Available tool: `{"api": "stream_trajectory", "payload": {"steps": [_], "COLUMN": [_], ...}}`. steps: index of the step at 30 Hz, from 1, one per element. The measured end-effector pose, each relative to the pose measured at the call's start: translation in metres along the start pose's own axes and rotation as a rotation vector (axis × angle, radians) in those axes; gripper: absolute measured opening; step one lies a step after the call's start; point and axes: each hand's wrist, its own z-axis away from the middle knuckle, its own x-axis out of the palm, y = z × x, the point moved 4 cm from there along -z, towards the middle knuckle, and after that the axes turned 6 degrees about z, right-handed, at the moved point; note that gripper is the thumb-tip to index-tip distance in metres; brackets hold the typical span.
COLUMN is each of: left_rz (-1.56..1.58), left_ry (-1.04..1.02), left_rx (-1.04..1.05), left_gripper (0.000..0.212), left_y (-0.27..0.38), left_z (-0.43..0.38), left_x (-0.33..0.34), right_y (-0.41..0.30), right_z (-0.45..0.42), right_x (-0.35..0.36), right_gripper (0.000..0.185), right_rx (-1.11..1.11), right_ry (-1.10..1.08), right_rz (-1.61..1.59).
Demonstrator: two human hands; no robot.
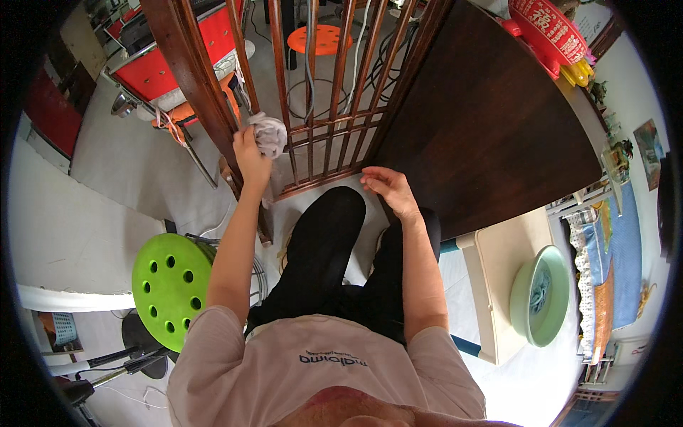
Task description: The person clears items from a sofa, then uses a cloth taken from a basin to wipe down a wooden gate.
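Observation:
A crumpled pale cloth (268,135) is in my left hand (252,157), held against the thick post of a dark wooden lattice screen (213,101). The screen stands upright before me, with long slats and short crossbars near its bottom rail. My right hand (392,189) is empty, its fingers apart and slightly curled, near the bottom corner where the screen meets a dark wooden panel (491,123). My knees are bent below the screen.
A green round stool (169,291) stands at my left. At my right a mint-green basin (540,296) holding a bluish cloth rests on a cream stool or small table (496,277). Behind the slats are an orange stool (319,40) and loose cables. A red decorated bowl (555,32) sits above the panel.

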Motion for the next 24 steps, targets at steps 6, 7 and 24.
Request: {"api": "stream_trajectory", "payload": {"steps": [6, 7, 24], "left_rz": [0.076, 0.123, 0.053], "left_ry": [0.206, 0.259, 0.499], "left_rx": [0.241, 0.282, 0.617], "left_gripper": [0.066, 0.066, 0.062], "left_y": [0.099, 0.119, 0.201], "left_z": [-0.107, -0.130, -0.257], "left_x": [-0.063, -0.067, -0.024], "right_y": [0.003, 0.003, 0.002], "right_z": [-0.003, -0.002, 0.005], "right_x": [0.002, 0.000, -0.011], "right_gripper": [0.033, 0.033, 0.030], "right_rx": [-0.027, -0.025, -0.037], "right_ry": [-0.022, -0.016, -0.012], "right_rz": [0.008, 0.015, 0.000]}}
